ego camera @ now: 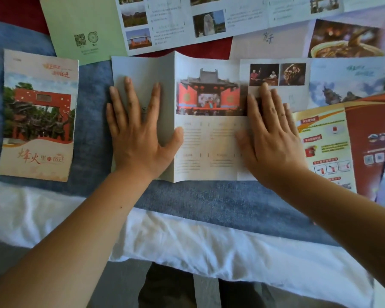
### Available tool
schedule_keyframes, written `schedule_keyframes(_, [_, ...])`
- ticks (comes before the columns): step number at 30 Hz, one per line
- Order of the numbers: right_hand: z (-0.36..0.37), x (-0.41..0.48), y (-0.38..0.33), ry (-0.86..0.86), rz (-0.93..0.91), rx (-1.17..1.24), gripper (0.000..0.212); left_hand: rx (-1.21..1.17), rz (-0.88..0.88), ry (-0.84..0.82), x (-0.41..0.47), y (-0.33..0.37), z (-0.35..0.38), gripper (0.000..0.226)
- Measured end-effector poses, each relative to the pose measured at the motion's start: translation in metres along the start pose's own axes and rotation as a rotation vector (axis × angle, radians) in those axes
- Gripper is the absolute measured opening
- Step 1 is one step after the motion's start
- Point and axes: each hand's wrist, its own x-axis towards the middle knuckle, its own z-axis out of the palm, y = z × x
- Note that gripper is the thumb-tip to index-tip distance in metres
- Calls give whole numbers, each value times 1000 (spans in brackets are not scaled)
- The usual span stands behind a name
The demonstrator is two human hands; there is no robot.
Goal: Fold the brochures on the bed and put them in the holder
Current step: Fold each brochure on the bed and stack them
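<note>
A partly folded brochure [209,121], its grey flap raised at the crease beside a red temple photo, lies under both flat, spread hands: left [138,132], right [273,138].

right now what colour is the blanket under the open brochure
The blanket is blue; the head view shows it.

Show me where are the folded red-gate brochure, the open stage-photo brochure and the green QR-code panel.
folded red-gate brochure [39,112], head view, on the gate picture of its cover.
open stage-photo brochure [209,94], head view, on the stage photo of its middle panel.
green QR-code panel [76,17], head view, on bare green above the code.
</note>
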Motion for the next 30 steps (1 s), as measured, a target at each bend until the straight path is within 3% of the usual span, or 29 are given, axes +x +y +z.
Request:
schedule_keyframes(8, [3,-16,52,54,101,-72,76,-17,-1,25,-1,3,0,91])
schedule_keyframes(21, [9,-13,33,64,84,-45,76,-156,92,0,-11,76,1,90])
schedule_keyframes(30, [0,-16,10,-7,60,87,79,-83,117,-31,-20,126,14,89])
